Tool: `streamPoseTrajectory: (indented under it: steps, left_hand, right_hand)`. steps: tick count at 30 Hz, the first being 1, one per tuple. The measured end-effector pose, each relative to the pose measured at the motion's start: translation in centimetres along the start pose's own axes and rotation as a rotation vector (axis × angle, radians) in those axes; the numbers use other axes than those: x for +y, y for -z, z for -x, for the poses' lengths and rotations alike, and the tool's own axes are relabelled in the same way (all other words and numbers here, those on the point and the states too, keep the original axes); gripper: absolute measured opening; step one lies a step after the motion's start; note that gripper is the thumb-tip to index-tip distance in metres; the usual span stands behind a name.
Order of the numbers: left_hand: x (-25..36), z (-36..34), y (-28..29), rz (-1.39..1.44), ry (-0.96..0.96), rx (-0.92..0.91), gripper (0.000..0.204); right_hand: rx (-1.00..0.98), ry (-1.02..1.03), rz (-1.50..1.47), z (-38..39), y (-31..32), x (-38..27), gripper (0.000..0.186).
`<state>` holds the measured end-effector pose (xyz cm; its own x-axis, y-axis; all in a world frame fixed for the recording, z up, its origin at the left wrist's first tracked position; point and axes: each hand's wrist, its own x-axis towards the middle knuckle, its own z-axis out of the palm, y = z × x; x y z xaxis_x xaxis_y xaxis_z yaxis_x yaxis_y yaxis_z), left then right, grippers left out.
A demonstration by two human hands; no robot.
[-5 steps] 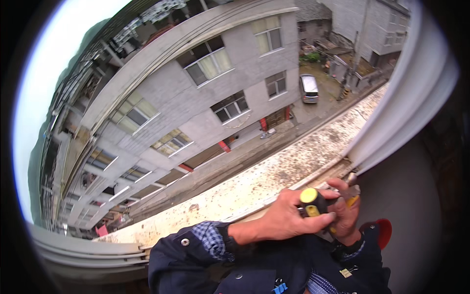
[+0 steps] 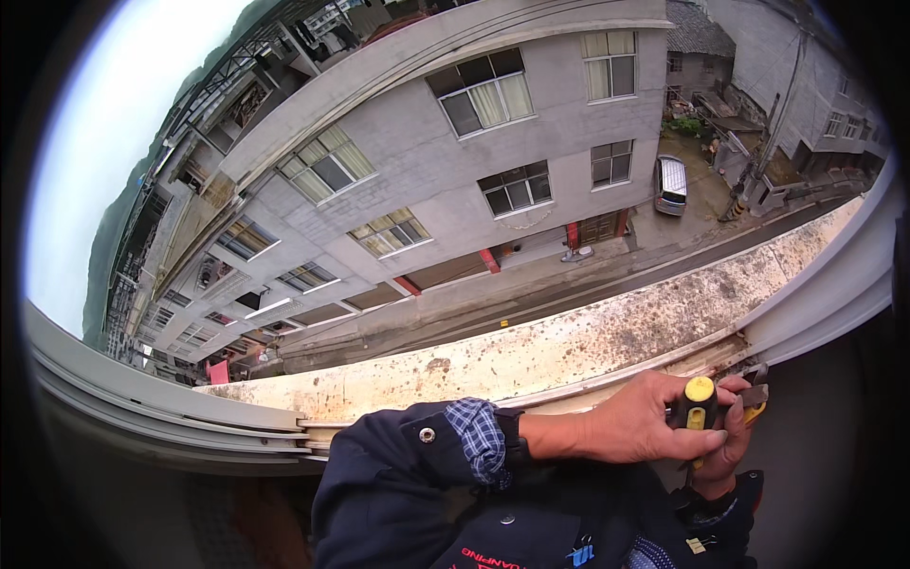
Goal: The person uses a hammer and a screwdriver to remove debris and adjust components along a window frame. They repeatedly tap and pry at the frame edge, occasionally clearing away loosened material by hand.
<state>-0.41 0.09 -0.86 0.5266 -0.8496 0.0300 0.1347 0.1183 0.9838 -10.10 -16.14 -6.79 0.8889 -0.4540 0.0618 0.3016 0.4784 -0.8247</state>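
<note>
My left hand (image 2: pixel 630 417) is closed around a screwdriver with a black and yellow handle (image 2: pixel 700 400), its round yellow end facing up. Right beside it, my right hand (image 2: pixel 728 455) curls its fingers about a tool with a grey metal part and a yellow part (image 2: pixel 755 398); its kind cannot be made out. Both hands are close together at the right end of the window's bottom track (image 2: pixel 654 372), near the corner where the frame (image 2: pixel 834 284) rises. The screwdriver's tip is hidden.
Outside the track runs a stained, weathered ledge (image 2: pixel 531 351), with a drop to the street (image 2: pixel 417 337) beyond. White sliding frame rails (image 2: pixel 190 417) lie at the left. Across the street stands a grey building (image 2: pixel 408 180); a silver van (image 2: pixel 671 185) is parked beside it.
The view has turned, so the scene sits differently in the picture. Both hands appear further right and slightly lower, keeping the same tools, still close together.
</note>
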Motion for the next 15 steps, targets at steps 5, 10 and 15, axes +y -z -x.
streamPoseTrajectory:
  steps: [5,10,15]
  left_hand:
    - [1.0,0.4,1.0,-0.355,-0.312,0.069,0.054]
    - [4.6,1.9,3.0,-0.586,-0.337,0.113,0.055]
    - [5.8,-0.1,3.9,-0.759,-0.51,0.127,0.046]
  right_hand:
    - [-0.069,0.081,-0.123,-2.3,0.8,-1.2,0.028]
    - [0.089,0.23,-0.066,-2.5,2.3,-3.3,0.031]
    - [0.145,0.264,0.147,-1.0,3.5,-1.8,0.041]
